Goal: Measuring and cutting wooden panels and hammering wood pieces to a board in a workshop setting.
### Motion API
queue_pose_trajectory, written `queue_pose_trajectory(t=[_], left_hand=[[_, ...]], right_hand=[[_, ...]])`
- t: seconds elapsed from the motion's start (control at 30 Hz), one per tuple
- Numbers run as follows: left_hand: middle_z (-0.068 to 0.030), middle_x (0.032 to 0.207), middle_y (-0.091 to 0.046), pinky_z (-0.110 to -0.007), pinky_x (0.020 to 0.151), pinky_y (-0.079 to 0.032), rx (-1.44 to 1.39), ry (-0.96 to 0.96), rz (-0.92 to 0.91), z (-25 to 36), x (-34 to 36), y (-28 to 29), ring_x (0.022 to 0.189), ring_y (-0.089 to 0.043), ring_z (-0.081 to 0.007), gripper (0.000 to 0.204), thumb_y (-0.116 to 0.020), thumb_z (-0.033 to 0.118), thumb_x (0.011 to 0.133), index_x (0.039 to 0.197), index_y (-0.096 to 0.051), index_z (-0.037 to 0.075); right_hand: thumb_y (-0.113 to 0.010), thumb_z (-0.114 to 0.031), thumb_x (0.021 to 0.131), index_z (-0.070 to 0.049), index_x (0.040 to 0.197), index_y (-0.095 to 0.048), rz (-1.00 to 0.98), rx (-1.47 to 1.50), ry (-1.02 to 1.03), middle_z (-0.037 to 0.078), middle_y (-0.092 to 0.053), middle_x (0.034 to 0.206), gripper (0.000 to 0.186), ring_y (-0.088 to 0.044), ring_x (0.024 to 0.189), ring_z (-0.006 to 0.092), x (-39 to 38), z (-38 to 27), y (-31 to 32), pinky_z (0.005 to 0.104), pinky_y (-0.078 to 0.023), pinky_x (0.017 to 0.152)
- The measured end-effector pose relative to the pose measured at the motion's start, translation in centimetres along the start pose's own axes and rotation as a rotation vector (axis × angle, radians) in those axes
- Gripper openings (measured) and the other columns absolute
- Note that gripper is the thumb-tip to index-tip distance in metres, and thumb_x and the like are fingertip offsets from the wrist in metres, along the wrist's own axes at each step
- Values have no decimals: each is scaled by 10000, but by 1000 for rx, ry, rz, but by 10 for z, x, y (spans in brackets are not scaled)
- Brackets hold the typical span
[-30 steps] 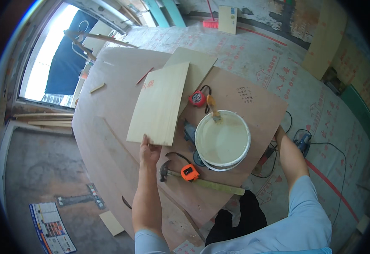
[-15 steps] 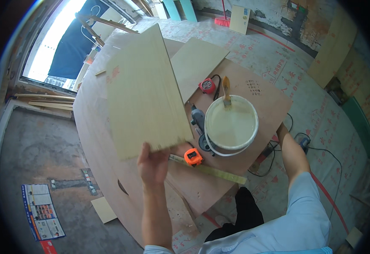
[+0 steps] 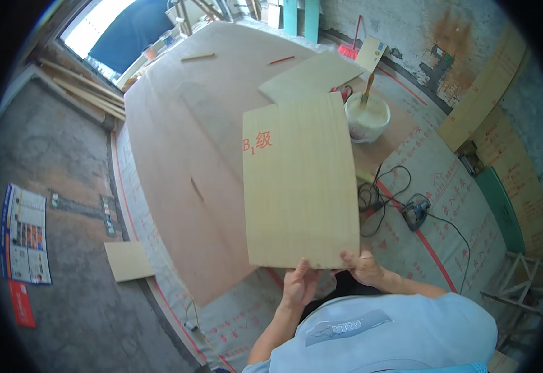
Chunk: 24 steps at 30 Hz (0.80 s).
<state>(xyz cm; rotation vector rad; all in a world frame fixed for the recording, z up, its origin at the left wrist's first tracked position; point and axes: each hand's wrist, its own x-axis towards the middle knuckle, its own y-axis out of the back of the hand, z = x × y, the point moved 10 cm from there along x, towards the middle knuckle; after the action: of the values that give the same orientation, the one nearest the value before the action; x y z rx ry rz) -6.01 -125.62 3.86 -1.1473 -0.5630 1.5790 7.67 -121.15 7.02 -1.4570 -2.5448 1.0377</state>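
A pale rectangular wooden board (image 3: pixel 299 186) with red lettering is held up close to my body by both hands. My left hand (image 3: pixel 299 285) grips its bottom edge near the middle, thumb on the upper face. My right hand (image 3: pixel 361 270) grips the lower right corner, fingers partly hidden underneath. Behind the board, on a large plywood worktable (image 3: pixel 184 143), are a second pale board (image 3: pixel 302 74), a white bucket (image 3: pixel 368 124) of cream liquid with a paintbrush (image 3: pixel 368 87), a red tape measure (image 3: pixel 345 94), a pencil (image 3: pixel 282 59) and a wood strip (image 3: pixel 198 56).
Power tools (image 3: pixel 415 211) and cords lie on the covered floor at right. Boards (image 3: pixel 476 93) lean on the right wall, near a small ladder (image 3: pixel 520 286). A red broom (image 3: pixel 349 50) stands at the back. A printed sheet (image 3: pixel 26 233) and loose panel (image 3: pixel 128 261) lie at left.
The board has been lifted and drawn down toward my body, rightward over the tools. My right hand has come from the table's edge onto the board. The view has shifted.
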Motion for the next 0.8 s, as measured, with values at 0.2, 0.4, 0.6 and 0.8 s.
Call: queue_pose_trajectory(t=[0.2, 0.4, 0.6, 0.8], left_hand=[[-67, 1382, -543, -506, 1075, -400, -472, -187, 156, 62, -164, 147, 1256, -519, -285, 399, -522, 220, 1002, 1383, -478, 110], [-127, 1390, -508, -407, 1077, -426, 84, -427, 467, 59, -252, 248, 1247, -530, -252, 552, -529, 25, 972, 1481, -316, 45], [-140, 1389, -504, -351, 1074, -390, 472, -494, 552, 61, -220, 271, 1261, -498, -230, 566, -521, -13, 962, 1478, -289, -33], [-150, 1413, -481, -348, 1099, -344, 666, -477, 470, 81, -172, 246, 1303, -458, -239, 576, -533, 4, 954, 1479, -298, -31]], right_hand=[[-582, -200, 976, -36, 1399, -378, -188, 11, -364, 117, -566, 1238, 497, -625, 1060, 234, -58, 103, -81, 398, -630, 712], [-588, -223, 967, -48, 1381, -400, -326, -272, -499, 89, -604, 1172, 487, -614, 1056, 223, -50, 189, -94, 390, -597, 761], [-605, -213, 968, -106, 1334, -454, -54, -172, -539, 58, -617, 1154, 410, -639, 1024, 200, -30, 237, -40, 393, -598, 772], [-597, -214, 977, -90, 1313, -465, 18, -108, -452, 65, -634, 1113, 382, -671, 944, 183, -4, 222, -10, 351, -621, 738]])
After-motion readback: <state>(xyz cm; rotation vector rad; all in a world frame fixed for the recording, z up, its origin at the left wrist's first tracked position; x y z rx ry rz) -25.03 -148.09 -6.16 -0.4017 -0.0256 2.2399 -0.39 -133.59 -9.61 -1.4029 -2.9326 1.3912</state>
